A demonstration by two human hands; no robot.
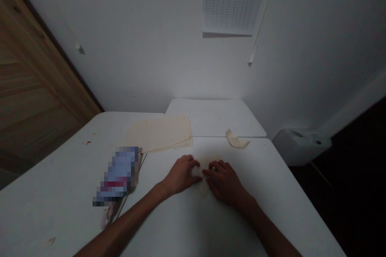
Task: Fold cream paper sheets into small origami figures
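Between my two hands, flat on the white table, lies a thin cream-coloured sheet (204, 188), with a pointed, folded-looking end towards me. My left hand (182, 173) is at its left side, thumb and fingers curved onto it. From the right, my right hand (225, 178) presses on the sheet with bent fingers, its index finger reaching towards the middle. Both hands cover much of the sheet, so its full shape is hidden. Beyond my left hand is a stack of similar thin sheets (163, 132). A small folded cream piece (237, 140) rests behind my right hand.
A phone-like object with a blurred screen (117, 176) stands at the left, a pale strap or cable below it. The white table (60, 176) meets a wall bearing a printed chart (230, 6). A whitish container (301, 146) is beyond the right edge; a wooden door (27, 68) is left.
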